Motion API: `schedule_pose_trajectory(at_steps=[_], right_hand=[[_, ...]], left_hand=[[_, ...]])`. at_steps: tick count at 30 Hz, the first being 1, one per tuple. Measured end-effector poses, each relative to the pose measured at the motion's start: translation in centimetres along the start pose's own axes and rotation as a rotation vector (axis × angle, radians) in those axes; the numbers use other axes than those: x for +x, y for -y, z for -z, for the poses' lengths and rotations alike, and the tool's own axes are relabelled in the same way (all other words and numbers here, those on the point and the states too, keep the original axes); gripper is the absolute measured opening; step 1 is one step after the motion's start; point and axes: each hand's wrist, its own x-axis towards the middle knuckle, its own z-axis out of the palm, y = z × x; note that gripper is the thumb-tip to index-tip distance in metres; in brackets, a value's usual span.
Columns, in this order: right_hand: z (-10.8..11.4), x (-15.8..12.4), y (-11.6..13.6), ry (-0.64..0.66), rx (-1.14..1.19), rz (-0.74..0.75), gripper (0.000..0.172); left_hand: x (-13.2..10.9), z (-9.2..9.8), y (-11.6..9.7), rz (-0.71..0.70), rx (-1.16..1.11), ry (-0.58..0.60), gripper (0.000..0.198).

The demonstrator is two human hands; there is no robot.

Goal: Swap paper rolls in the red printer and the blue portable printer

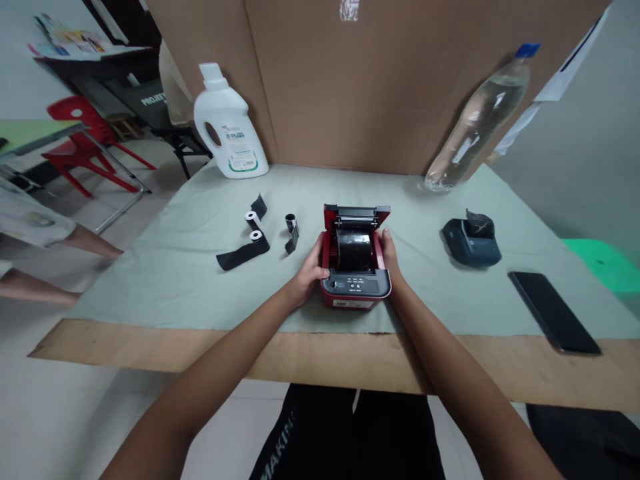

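Head view: a red printer [356, 285], lid raised, sits near the front of a cloth-covered bench [320, 352], between the two hands. The left hand [306, 275] grasps its left side, thumb on the front housing; the right hand [391, 259] clasps its right side, partly hidden by the casing. Left of the printer lie three small rolls: the nearest to it, a dark-cored roll [291, 219], has a short black strip; farther left, two white-ended rolls [254, 227] lie close together, with black strips trailing from them. Behind and left of the printer stands a white jug [235, 137]; behind and right of it, a clear bottle [480, 127] with a blue cap. Behind the printer, a cardboard panel [340, 93] rises as a screen at the bench's far edge. Right of the printer, well apart, rests a dark device [465, 245]; nearer the front and farther right lies a phone [555, 313], reaching over the bare front strip. Containers: the printer's open bay holds a glossy black roll [354, 250]; a black film [481, 223] protrudes from the dark device's top; the jug is opaque, its contents hidden, and the bottle's fill cannot be told.
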Motion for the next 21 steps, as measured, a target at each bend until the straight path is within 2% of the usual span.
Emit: schedule_pose_trajectory(at_steps=[3, 6, 11, 14, 18, 21], right_hand=[[0.0, -0.2, 0.3, -0.106, -0.138, 0.118, 0.06], [0.0, -0.2, 0.4, -0.108, -0.173, 0.147, 0.059], [-0.2, -0.2, 0.3, -0.092, -0.092, 0.121, 0.056], [-0.3, -0.3, 0.4, -0.099, -0.09, 0.123, 0.056], [-0.3, -0.3, 0.5, -0.104, -0.092, 0.137, 0.054], [-0.2, -0.1, 0.4, -0.104, -0.09, 0.145, 0.054]], left_hand=[[-0.1, 0.5, 0.6, -0.024, 0.04, 0.044, 0.111], [-0.3, 0.6, 0.7, -0.022, 0.055, 0.067, 0.111], [-0.4, 0.6, 0.5, -0.049, 0.093, 0.064, 0.11], [-0.3, 0.9, -0.2, -0.192, 0.339, 0.039, 0.09], [-0.9, 0.6, -1.5, -0.43, 0.781, 0.015, 0.042], [-1.4, 0.1, -2.4, -0.525, 0.91, 0.054, 0.037]])
